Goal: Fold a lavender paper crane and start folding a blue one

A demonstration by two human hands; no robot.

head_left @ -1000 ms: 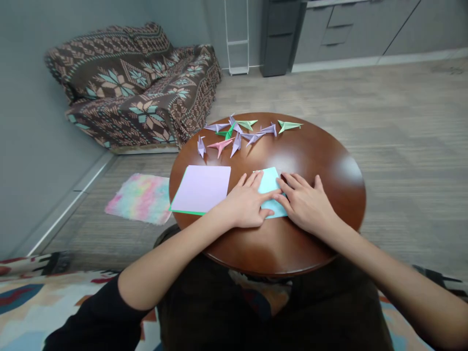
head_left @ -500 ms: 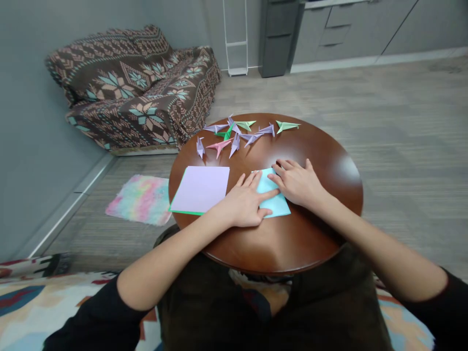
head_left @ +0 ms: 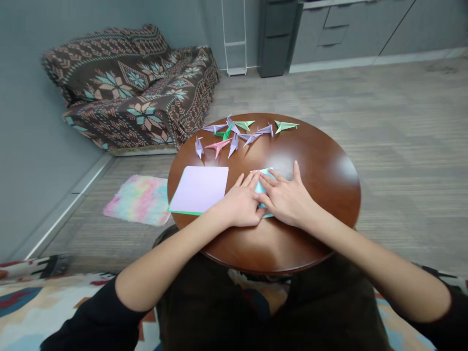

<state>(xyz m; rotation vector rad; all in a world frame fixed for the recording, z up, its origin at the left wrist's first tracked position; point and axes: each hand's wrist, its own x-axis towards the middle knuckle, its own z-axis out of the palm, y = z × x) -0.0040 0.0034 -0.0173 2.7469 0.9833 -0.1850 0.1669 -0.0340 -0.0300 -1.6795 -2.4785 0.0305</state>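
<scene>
A sheet of light blue paper (head_left: 260, 188) lies on the round brown table (head_left: 288, 246), mostly covered by my hands. My left hand (head_left: 244, 202) rests on the paper's left part with its fingers stretched out. From the right, my right hand (head_left: 288, 197) lies over the paper, fingers extended and thumb spread away; its fingertips are close to my left hand's fingers. Left of my left hand is a stack of square paper (head_left: 200, 187), lilac on top with a green edge showing beneath.
Several folded paper cranes in lilac, green and pink stand at the table's far side, among them a pink crane (head_left: 218, 146) and a pale green crane (head_left: 285, 126). A covered sofa (head_left: 142, 92) and a fluffy pastel mat (head_left: 141, 200) are on the left.
My right hand has moved left across the light blue paper, toward my left hand. The paper's right part has been folded over to the left, so it looks narrower. My left hand stays in place.
</scene>
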